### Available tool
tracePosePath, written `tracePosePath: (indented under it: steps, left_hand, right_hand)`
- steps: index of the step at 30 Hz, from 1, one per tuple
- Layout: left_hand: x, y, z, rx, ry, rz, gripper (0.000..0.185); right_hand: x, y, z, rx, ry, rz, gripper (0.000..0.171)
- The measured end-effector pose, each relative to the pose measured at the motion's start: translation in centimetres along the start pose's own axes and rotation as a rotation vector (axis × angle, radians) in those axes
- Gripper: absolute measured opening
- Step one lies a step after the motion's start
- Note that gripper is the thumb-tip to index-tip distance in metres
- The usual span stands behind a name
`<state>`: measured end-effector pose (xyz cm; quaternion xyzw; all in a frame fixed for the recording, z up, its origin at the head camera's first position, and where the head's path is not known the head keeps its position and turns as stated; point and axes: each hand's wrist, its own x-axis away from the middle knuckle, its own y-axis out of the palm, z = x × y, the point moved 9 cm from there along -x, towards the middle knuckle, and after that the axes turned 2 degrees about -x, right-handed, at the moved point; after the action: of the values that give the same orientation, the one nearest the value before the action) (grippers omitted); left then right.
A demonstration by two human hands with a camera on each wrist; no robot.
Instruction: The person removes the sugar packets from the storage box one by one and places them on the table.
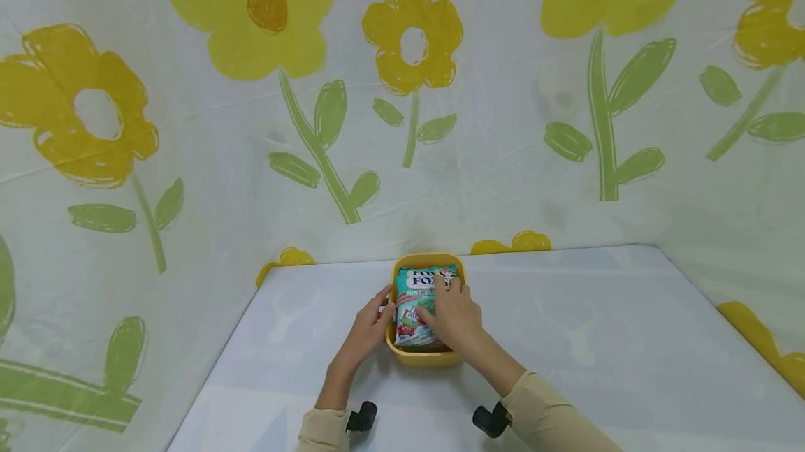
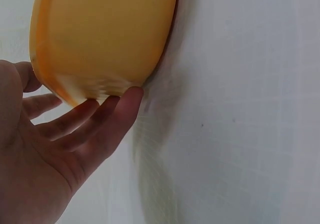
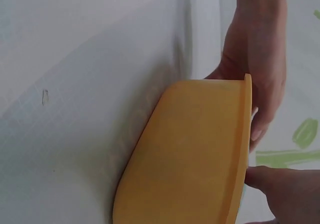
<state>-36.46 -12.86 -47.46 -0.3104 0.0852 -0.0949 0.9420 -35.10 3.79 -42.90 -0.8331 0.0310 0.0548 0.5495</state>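
Observation:
A yellow plastic tub (image 1: 426, 359) stands on the white table. Inside it lies a teal bag of Fox's candy (image 1: 410, 302), printed with red and green fruit. My right hand (image 1: 458, 312) rests on top of the bag, thumb and fingers spread over its right part and hiding some of the print. At the tub's left side is my left hand (image 1: 368, 328). In the left wrist view, its nearly straight fingers (image 2: 102, 126) touch the tub's outer wall, with the thumb beside the rim. The right wrist view shows the tub's side wall (image 3: 185, 149), the bag hidden behind it.
The white tabletop (image 1: 566, 340) extends to both sides of the tub. Behind it hangs a pale cloth backdrop (image 1: 490, 179) with yellow flowers, meeting the table's back edge just past the tub. Black wrist-worn devices (image 1: 490, 420) sit at the beige sleeves (image 1: 547, 410).

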Motion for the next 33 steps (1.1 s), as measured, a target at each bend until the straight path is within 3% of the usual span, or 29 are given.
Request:
tracePosePath:
  steps: [7, 18, 27, 33]
  left_hand:
    - [-0.1, 0.1, -0.2, 0.041, -0.024, -0.011, 0.053]
    - [-0.2, 0.2, -0.6, 0.021, -0.049, 0.0, 0.053]
    - [0.0, 0.2, -0.4, 0.02, -0.031, 0.002, 0.053]
    - [0.0, 0.0, -0.4, 0.002, -0.051, 0.013, 0.054]
  right_hand:
    - [0.0, 0.2, -0.4, 0.035, 0.037, -0.037, 0.082]
    - [-0.2, 0.2, -0.3, 0.024, 0.048, -0.035, 0.093]
    - [-1.0, 0.2, 1.0, -0.151, 0.066, -0.068, 0.101]
    - [-1.4, -0.6, 1.1, -0.304, -0.034, -0.092, 0.09]
